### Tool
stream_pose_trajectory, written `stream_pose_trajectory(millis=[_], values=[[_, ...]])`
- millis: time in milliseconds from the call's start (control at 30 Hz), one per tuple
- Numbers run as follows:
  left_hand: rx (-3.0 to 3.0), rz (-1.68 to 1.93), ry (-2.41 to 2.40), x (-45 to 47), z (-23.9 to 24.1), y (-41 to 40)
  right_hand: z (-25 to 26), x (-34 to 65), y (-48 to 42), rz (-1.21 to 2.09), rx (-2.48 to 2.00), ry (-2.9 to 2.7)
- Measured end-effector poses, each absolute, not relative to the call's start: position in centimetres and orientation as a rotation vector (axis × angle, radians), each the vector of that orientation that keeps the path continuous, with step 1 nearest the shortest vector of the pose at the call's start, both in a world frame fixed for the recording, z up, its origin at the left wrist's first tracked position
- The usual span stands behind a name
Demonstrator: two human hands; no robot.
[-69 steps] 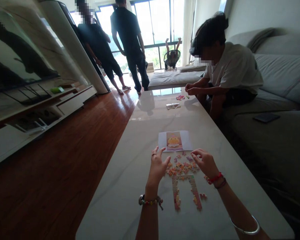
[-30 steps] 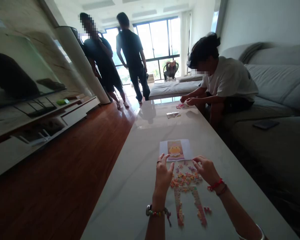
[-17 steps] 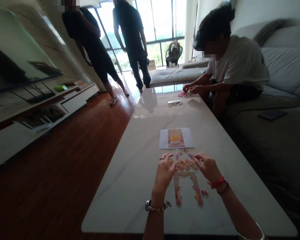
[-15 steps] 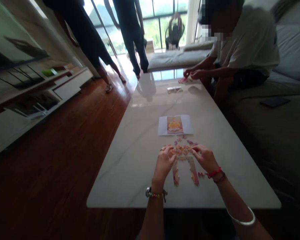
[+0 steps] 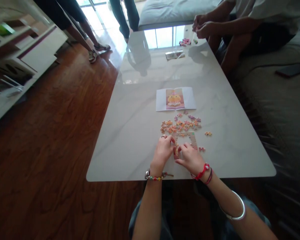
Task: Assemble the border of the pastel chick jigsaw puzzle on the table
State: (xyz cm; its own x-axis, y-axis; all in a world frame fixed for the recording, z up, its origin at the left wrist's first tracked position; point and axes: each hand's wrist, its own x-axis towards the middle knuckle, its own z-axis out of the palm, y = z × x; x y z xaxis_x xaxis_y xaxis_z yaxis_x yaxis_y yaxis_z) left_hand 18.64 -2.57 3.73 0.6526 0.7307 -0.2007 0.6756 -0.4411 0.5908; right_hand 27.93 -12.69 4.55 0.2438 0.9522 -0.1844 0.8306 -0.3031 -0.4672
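Observation:
A partly joined jigsaw puzzle (image 5: 193,141) lies on the white marble-look table, its top and two side strips framing a bare middle. At its left strip, my left hand (image 5: 163,150) has its fingers bent together against the edge; what they grip is hidden. My right hand (image 5: 190,158) reaches across the puzzle's lower part, thumb and fingers closed around a puzzle piece (image 5: 176,152) at the inner left side. Loose puzzle pieces (image 5: 180,125) are heaped just beyond the puzzle. A pair of pieces (image 5: 202,149) lies right of it, another piece (image 5: 208,133) farther out.
A creased reference sheet (image 5: 175,99) with a yellow cartoon picture lies beyond the pieces. Farther off are a silvery packet (image 5: 175,55) and pink pieces (image 5: 185,42) near another person's hands (image 5: 202,28). A sofa (image 5: 272,100) runs along the right; people stand at far left.
My right hand has moved from the loose pieces down and left to the puzzle's left strip. My left hand has shifted to the left strip. The camera view has tilted downward.

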Motion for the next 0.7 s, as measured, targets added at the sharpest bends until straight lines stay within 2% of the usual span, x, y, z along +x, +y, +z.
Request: stream_pose_trajectory(millis=[300,700], values=[[2.175,0.052,1.14,18.9,3.9,-2.7,4.2,28.7,-12.1,0.731,-2.22,-1.642],[2.219,0.027,1.145,18.9,4.0,-3.2,4.6,26.6,-12.4,0.595,-2.374,-1.623]])
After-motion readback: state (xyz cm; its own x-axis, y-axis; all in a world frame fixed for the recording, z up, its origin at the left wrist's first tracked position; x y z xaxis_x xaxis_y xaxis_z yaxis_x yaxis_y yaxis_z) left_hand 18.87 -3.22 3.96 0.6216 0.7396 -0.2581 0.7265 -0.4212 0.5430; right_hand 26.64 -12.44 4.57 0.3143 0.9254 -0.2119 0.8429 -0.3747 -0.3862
